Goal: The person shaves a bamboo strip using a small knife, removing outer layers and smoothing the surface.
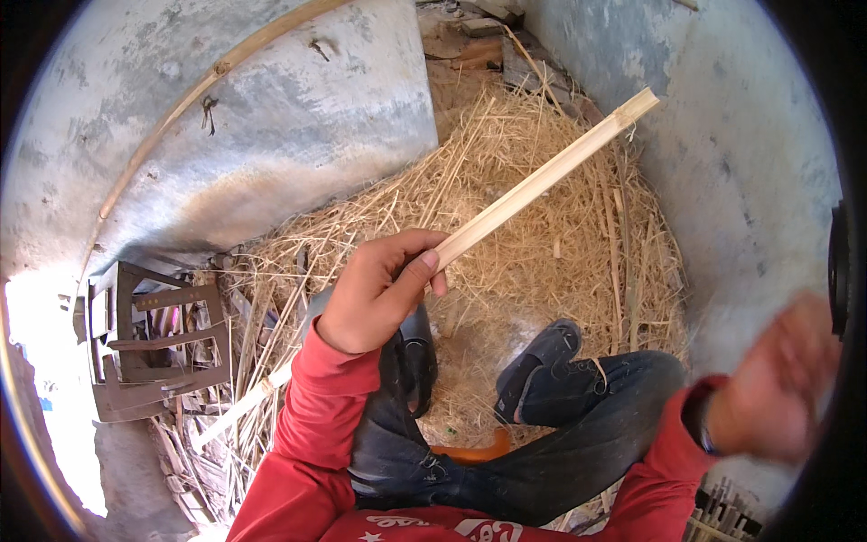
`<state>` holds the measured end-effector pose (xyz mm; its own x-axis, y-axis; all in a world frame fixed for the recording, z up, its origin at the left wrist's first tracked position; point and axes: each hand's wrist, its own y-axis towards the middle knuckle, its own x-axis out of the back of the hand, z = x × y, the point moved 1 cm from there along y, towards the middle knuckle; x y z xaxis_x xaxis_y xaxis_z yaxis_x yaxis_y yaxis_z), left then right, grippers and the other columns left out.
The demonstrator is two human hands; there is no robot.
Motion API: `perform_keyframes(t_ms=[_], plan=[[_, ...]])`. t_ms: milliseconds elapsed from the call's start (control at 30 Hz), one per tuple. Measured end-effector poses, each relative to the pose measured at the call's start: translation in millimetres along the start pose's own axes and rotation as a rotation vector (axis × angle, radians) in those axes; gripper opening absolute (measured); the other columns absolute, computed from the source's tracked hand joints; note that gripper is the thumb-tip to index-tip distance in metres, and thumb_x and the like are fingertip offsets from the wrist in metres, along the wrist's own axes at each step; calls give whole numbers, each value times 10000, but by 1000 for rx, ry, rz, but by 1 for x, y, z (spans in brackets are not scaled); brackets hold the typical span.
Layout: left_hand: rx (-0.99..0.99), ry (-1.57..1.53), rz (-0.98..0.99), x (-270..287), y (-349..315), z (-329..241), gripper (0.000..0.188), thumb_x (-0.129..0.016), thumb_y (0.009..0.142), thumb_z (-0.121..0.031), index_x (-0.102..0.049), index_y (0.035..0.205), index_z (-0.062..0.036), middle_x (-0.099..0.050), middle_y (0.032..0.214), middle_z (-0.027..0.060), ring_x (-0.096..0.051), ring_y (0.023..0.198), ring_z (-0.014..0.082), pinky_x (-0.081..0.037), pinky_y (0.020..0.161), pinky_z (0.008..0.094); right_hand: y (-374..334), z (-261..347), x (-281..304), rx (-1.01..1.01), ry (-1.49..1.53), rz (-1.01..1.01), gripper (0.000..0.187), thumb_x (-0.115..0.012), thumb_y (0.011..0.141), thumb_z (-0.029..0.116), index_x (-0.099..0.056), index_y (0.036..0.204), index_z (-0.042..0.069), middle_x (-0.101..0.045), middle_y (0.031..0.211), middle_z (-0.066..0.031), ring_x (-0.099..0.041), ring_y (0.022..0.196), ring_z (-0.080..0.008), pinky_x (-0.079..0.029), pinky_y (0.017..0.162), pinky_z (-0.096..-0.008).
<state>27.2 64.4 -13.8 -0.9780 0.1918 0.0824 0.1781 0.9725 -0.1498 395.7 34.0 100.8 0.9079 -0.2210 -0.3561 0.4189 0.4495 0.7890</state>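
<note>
My left hand (375, 289) is closed around a long pale split bamboo strip (542, 176), thumb on top. The strip slants up to the far right, its upper end showing a node and a cut tip. Lower left, a pale length (244, 406) comes out beyond my red sleeve, in line with the strip. Far to the right, my right hand (781, 384) is raised near the wall and smeared by motion. Its fingers cannot be made out. Close by it, a dark rounded object (840, 271) is cut off by the picture's rim.
Shavings and thin strips (560, 244) cover the floor around my feet. A broken brown frame (163, 343) stands at the left. A long curved pole (172, 117) leans across the grey wall (343, 117). Between my legs lies an orange object (474, 449). Several cut sticks (722, 515) stand lower right.
</note>
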Motion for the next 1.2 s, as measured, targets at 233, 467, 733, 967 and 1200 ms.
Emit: perform_keyframes(t_ms=[233,467,733,967,1200], plan=[[-188,129,-142,-24,-5,-7,343,-524,1073,-96,-602,1392,0,-688,829,-4,-494,625,22,-385,565,193,-112,-99,-96,-970,-187,532,264,-830,897,93,-569,880,59,-717,896,-73,-650,731,-75,-512,590,-250],[-192,192,-45,-29,-13,-12,342,-553,1055,-89,-594,1387,-19,-710,837,10,-546,640,57,-436,591,253,-106,-115,-105,-938,-68,382,411,-806,923,80,-420,783,109,-699,841,-63,-630,662,-59,-477,540,-207],[-75,317,175,17,-21,0,193,-556,1079,-130,-601,1218,-4,-641,755,19,-610,705,89,-469,680,272,-55,-134,-68,-925,-532,939,348,-688,1019,306,-561,796,71,-519,673,39,-482,609,-74,-354,527,-299],[-71,285,99,21,-22,3,175,-554,1076,-139,-566,1180,1,-649,719,31,-621,670,117,-477,652,283,-47,-100,-59,-1005,-449,1181,294,-586,1049,278,-582,894,28,-512,730,-11,-476,688,-109,-389,625,-339],[-89,170,82,17,-15,1,177,-569,1079,-135,-591,1175,12,-613,810,3,-595,707,75,-467,661,249,-56,-110,-45,-808,-560,1110,355,-527,1100,318,-640,954,15,-542,730,-13,-500,685,-110,-398,620,-314]])
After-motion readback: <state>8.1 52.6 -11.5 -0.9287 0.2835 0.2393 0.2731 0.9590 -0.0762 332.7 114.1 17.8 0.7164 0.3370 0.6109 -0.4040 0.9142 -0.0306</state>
